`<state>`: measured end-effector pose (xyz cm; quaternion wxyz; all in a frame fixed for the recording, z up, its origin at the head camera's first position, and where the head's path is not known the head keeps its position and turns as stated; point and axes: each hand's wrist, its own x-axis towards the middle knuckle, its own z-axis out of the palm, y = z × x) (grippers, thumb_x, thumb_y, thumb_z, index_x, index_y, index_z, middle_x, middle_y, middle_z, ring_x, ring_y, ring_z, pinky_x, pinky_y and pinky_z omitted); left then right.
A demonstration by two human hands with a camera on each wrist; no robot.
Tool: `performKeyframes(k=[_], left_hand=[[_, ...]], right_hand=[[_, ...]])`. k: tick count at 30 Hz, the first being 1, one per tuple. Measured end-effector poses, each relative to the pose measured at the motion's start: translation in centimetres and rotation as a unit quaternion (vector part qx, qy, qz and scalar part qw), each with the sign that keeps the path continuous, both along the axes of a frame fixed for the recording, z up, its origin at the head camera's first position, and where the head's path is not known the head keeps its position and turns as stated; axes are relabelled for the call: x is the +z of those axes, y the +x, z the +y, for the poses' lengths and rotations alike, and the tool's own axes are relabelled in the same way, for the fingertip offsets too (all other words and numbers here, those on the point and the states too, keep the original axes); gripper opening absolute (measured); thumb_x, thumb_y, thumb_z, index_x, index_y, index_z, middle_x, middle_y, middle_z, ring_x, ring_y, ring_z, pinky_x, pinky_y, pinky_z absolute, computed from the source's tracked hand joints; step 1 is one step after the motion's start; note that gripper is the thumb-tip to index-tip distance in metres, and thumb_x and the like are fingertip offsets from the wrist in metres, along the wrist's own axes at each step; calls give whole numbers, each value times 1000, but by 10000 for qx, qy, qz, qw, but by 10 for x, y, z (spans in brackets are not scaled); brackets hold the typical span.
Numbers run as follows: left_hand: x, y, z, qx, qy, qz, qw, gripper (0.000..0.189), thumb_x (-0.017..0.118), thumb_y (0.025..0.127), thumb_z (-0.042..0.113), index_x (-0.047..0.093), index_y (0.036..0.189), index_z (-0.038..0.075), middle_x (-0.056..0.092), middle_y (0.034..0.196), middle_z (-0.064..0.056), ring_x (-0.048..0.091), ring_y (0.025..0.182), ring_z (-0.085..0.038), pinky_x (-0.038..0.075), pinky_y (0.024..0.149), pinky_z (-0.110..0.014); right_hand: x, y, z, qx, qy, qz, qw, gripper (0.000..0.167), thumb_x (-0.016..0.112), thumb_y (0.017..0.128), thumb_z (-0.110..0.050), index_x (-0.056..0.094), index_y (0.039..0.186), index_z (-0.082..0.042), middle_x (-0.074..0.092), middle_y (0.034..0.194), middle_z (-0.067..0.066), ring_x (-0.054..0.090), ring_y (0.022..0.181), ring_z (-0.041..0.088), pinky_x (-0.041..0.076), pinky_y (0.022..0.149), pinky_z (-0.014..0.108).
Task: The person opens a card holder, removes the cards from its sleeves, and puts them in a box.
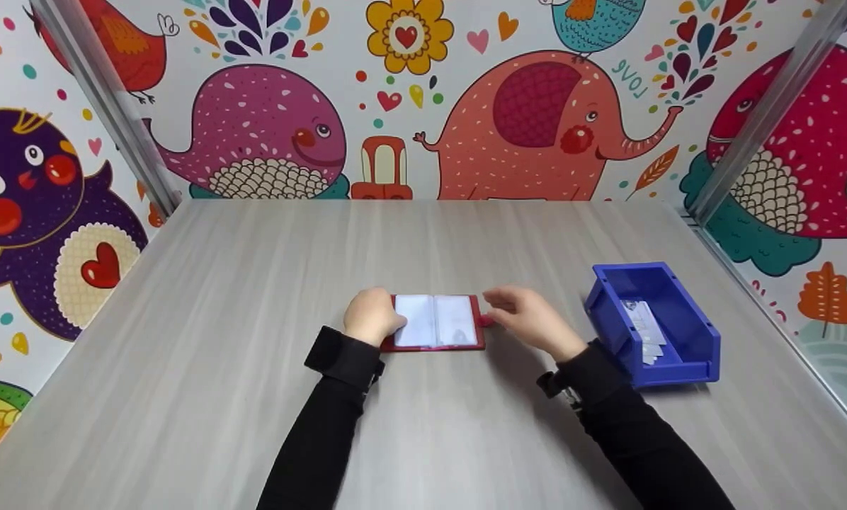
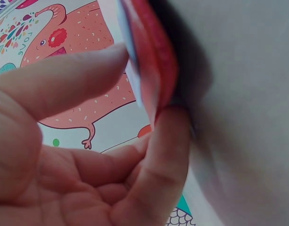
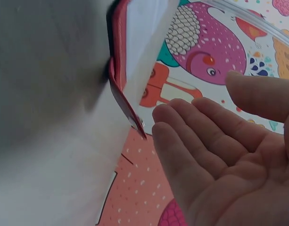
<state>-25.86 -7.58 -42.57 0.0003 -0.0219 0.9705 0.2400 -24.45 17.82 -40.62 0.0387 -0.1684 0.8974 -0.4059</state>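
Note:
A red card holder (image 1: 434, 322) lies spread flat on the table, clear plastic sleeves showing on both sides. Its left edge is pinched by my left hand (image 1: 371, 316), thumb on top and fingers beneath; in the left wrist view the red cover (image 2: 156, 56) sits between thumb and forefinger. Just off the right edge hovers my right hand (image 1: 533, 320), fingers relaxed and holding nothing. Close to those fingertips, the holder's red strap (image 3: 127, 108) with a metal snap sticks out, apart from them in the right wrist view.
A blue plastic bin (image 1: 654, 322) stands right of my right hand, with several pale cards (image 1: 645, 329) inside. The wood-grain table (image 1: 253, 283) meets walls printed with cartoon animals at the back and sides. Metal posts (image 1: 105, 106) stand at the corners.

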Motion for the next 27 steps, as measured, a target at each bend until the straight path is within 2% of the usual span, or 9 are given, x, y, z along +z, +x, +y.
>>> performKeyframes(k=[4, 12, 19, 27], left_hand=[[0, 0, 0, 19, -3, -14, 10000, 17, 76, 75, 13, 65, 79, 1, 66, 82, -10, 58, 73, -25, 52, 71, -40], [-1, 0, 1, 38, -10, -32, 10000, 16, 75, 75, 13, 66, 80, 1, 66, 82, -10, 58, 74, -25, 52, 72, -39], [-1, 0, 0, -21, -3, 39, 10000, 16, 75, 74, 12, 65, 79, 1, 65, 81, -10, 58, 73, -25, 51, 71, -40], [-1, 1, 0, -34, -1, 74, 10000, 16, 76, 74, 13, 67, 78, 1, 67, 82, -11, 59, 73, -25, 52, 69, -40]], right_hand=[[-6, -2, -8, 151, 107, 99, 9998, 33, 61, 93, -2, 61, 123, 12, 64, 121, 26, 61, 113, 36, 46, 97, 47], [-13, -6, -17, 369, 442, 280, 9979, 32, 61, 91, -1, 64, 120, 11, 64, 121, 25, 61, 112, 37, 47, 97, 48], [-17, -10, -23, 570, 821, 511, 9937, 32, 61, 89, -1, 66, 118, 8, 67, 112, 22, 61, 102, 33, 47, 93, 47], [-20, -14, -27, 589, 1100, 551, 9906, 26, 62, 89, -2, 68, 114, 3, 67, 104, 16, 59, 90, 29, 48, 86, 43]])
